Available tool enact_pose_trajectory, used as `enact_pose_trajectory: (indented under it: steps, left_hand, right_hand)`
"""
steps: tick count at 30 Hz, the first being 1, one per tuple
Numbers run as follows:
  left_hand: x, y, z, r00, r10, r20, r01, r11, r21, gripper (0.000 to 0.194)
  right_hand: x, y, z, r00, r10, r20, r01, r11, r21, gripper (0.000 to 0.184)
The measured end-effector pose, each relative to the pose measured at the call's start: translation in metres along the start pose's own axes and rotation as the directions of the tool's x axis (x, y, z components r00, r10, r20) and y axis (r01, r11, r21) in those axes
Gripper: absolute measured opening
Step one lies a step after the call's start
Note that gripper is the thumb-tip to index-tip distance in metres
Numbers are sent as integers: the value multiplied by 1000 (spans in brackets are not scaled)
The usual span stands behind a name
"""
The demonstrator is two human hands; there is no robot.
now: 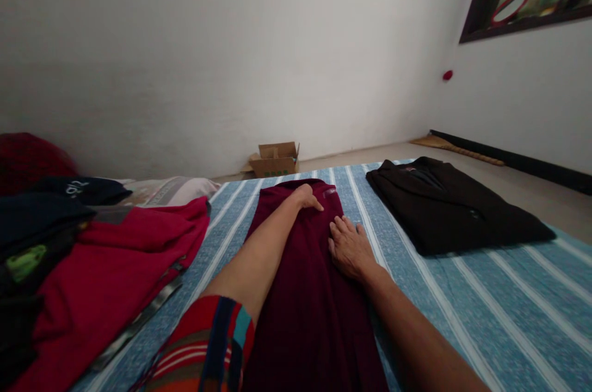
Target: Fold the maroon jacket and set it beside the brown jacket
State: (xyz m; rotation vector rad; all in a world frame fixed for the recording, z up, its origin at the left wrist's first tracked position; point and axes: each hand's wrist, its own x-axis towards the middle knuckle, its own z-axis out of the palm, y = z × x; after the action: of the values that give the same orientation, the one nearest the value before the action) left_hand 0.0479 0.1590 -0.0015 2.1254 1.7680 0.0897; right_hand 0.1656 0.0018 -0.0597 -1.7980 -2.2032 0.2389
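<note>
A long maroon garment (pixel 300 293), which looks like trousers folded lengthwise, lies in front of me with its waistband end farthest away. A small pale mark shows near its far right corner. My left hand (pixel 307 196) rests on the cloth close to that far end, thumb stretched out to the right; its other fingers are partly hidden behind the hand. Lower down, my right hand (pixel 350 246) lies flat along the garment's right edge, fingers spread. Neither hand appears to grip anything.
A blue striped bed cover (pixel 462 318) lies under everything. At right is a folded black garment (pixel 453 207). Red clothing (pixel 120 269) and dark clothing (pixel 41 219) are piled at left, before a pillow (pixel 171 191). A cardboard box (pixel 274 164) stands beyond the bed by the wall.
</note>
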Motion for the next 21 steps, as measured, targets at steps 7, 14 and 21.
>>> enact_pose_trajectory:
  steps: [7, 14, 21]
  left_hand:
    - [-11, -3, -1, 999, 11, 31, 0, 937, -349, 29]
    - [-20, 3, 11, 987, -44, 157, 150, 624, -767, 17]
    - [-26, 7, 17, 971, -36, 234, 209, 600, -772, 20]
  right_hand:
    - [0, -1, -2, 1000, 10, -20, -9, 1000, 17, 51]
    - [-2, -1, -2, 999, 9, -36, -8, 1000, 30, 50]
    - [-2, 0, 0, 998, 8, -60, -7, 1000, 26, 49]
